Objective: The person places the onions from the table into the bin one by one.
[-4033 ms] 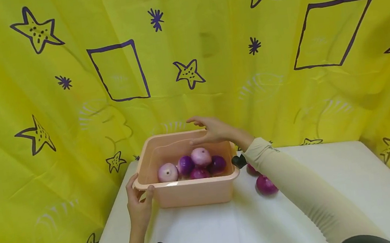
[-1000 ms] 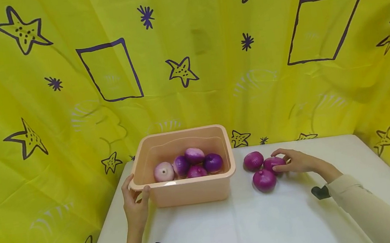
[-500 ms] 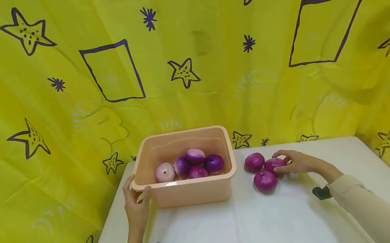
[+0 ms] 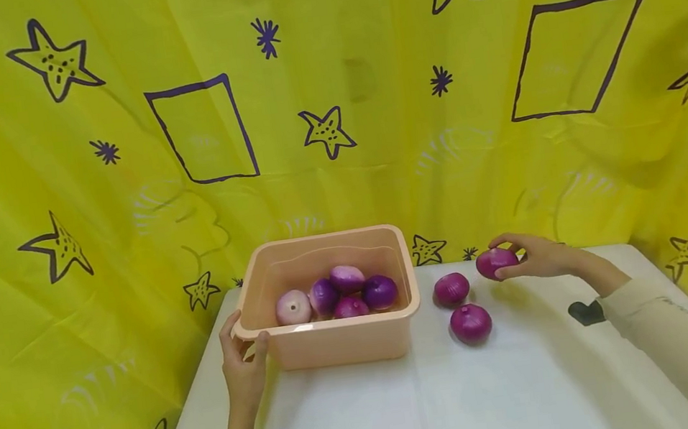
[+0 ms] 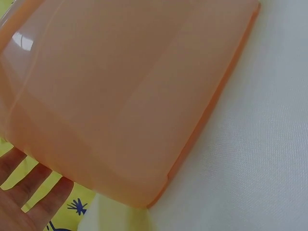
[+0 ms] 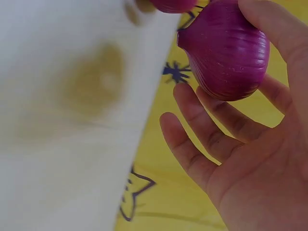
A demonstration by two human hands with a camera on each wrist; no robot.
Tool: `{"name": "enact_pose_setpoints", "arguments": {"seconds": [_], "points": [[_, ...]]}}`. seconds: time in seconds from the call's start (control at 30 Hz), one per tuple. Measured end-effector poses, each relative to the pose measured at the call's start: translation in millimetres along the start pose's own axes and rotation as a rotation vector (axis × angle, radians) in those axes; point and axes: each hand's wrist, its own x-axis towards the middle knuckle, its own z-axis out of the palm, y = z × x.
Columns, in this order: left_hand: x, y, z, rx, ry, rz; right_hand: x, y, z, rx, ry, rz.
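Observation:
A red onion is pinched between the thumb and fingers of my right hand, held up off the table. In the right wrist view the same onion shows its pointed end, with my lower fingers spread free beneath it. My left hand grips the near left corner of the peach plastic bin, thumb over the rim; in the left wrist view its fingers lie against the bin wall. Inside the bin sit several onions, among them a pale one and a dark purple one.
Two more red onions, one farther back and one nearer, rest on the white table to the right of the bin. A yellow patterned curtain hangs behind and beside the table.
My right hand was over the bin, then moved right to the three onions on the table. It has since lifted one of them up and to the right. The left hand stays on the bin.

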Motion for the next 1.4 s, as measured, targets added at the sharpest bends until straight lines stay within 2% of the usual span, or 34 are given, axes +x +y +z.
{"name": "enact_pose_setpoints", "arguments": {"seconds": [0.27, 0.47, 0.6, 1.07, 1.4], "points": [[-0.8, 1.5, -1.0, 0.012, 0.001, 0.014, 2, -27, -34, -0.051, 0.116, -0.053], [-1.0, 1.3, -0.7, 0.007, 0.004, 0.002, 4, -45, -47, -0.111, 0.244, -0.101], [-1.1, 1.5, -0.2, 0.022, 0.009, -0.006, 6, -51, -50, -0.126, 0.289, -0.106], [-1.1, 0.2, -0.7, 0.013, 0.01, 0.005, 9, -56, -47, -0.12, 0.28, -0.116], [-1.2, 0.0, -0.5, -0.004, 0.016, 0.024, 25, -72, -45, -0.124, 0.276, -0.138]]}}
